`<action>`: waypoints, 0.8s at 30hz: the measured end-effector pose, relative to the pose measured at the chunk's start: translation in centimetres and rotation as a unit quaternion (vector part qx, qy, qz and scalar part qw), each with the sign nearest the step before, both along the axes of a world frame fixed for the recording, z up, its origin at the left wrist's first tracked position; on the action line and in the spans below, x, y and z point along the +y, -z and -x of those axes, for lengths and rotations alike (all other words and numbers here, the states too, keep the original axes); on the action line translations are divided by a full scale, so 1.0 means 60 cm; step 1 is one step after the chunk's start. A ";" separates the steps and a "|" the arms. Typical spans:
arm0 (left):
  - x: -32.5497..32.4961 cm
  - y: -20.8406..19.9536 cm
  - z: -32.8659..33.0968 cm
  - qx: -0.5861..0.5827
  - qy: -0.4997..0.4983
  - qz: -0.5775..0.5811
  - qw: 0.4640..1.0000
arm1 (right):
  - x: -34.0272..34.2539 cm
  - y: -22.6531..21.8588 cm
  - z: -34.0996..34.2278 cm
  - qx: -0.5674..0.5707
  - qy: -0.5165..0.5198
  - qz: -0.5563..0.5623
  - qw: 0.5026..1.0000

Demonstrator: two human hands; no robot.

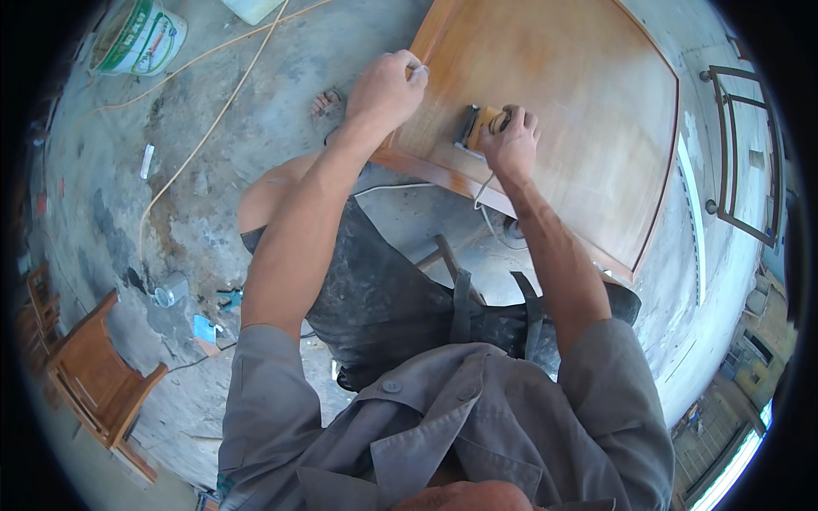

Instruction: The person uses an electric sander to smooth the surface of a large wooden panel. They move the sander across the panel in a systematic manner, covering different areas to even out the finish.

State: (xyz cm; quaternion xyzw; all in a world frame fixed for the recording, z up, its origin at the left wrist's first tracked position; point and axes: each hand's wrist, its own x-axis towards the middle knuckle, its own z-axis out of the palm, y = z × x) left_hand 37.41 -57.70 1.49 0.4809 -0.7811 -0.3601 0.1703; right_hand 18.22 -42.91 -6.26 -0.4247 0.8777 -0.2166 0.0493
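Note:
A large wooden panel (588, 111) with a raised frame lies in front of me, its surface partly pale and partly reddish-brown. My right hand (513, 146) is wrapped round a yellow power sander (482, 128) with a dark base, which rests on the panel close to its near left edge. From there a pale cord (480, 203) hangs over the edge. At the panel's left edge my left hand (388, 89) is closed, fingers curled and thumb pressed in. Whatever it may hold is too small to make out.
On the stained concrete floor stand a white and green bucket (145, 41) and a wooden chair (102, 375). A long thin hose (213, 123) runs across the left side. A clear cup (170, 289) and a blue packet (204, 329) lie nearer. A dark metal frame (733, 153) is at far right.

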 end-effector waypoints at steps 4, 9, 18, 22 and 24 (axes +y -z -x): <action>0.000 -0.011 0.000 -0.012 -0.005 -0.020 1.000 | -0.004 -0.008 0.017 0.004 0.000 -0.012 1.000; 0.002 -0.009 0.001 -0.005 0.020 0.009 1.000 | 0.069 -0.004 -0.032 0.000 -0.016 0.003 1.000; 0.008 -0.012 0.009 -0.023 0.010 -0.013 1.000 | 0.014 -0.009 0.039 0.004 0.020 -0.019 1.000; 0.007 -0.008 0.006 -0.012 0.013 -0.035 0.999 | 0.031 -0.004 0.046 0.008 0.020 -0.018 1.000; 0.008 -0.002 0.006 -0.011 0.016 -0.018 1.000 | 0.067 0.007 0.031 0.016 0.006 -0.008 1.000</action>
